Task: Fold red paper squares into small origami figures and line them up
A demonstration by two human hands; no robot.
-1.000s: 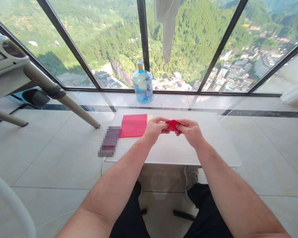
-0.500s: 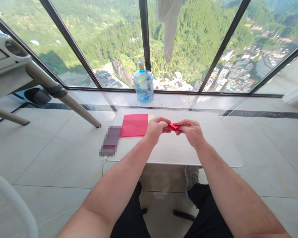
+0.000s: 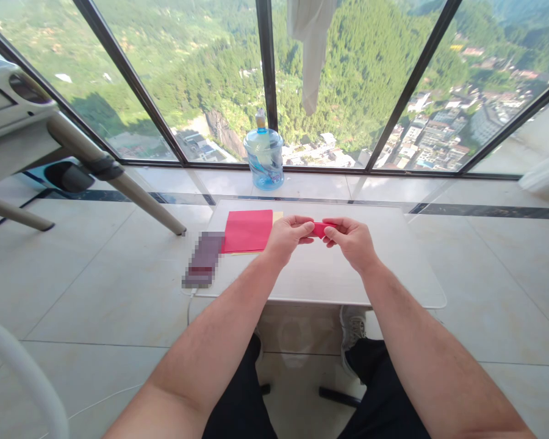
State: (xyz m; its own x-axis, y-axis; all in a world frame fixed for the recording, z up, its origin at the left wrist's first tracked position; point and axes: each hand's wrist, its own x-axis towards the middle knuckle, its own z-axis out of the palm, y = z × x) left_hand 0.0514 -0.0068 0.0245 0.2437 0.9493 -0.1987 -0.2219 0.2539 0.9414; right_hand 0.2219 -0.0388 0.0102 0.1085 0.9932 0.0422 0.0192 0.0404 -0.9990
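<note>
A small piece of folded red paper (image 3: 319, 230) is held up over the low white table (image 3: 370, 280). My left hand (image 3: 289, 236) pinches its left end between thumb and fingers. At the other end my right hand (image 3: 351, 238) grips it, the thumb pressed on the front. Fingers cover much of the paper, so its full shape is hidden. Left of my left hand, a stack of red paper sheets (image 3: 248, 231) lies flat on the table, with a yellow sheet (image 3: 278, 216) showing from under it.
A pixelated phone-like object (image 3: 204, 259) with a white cable (image 3: 191, 303) lies at the table's left edge. Beyond the table a blue water jug (image 3: 264, 160) stands by the window. A grey-beige furniture leg (image 3: 137, 198) slants down at the left. My shoe (image 3: 353, 329) is below the table.
The red paper has turned in my fingers and now shows a flatter front with a point downward. My right thumb has shifted onto its front. Both hands stay in nearly the same place.
</note>
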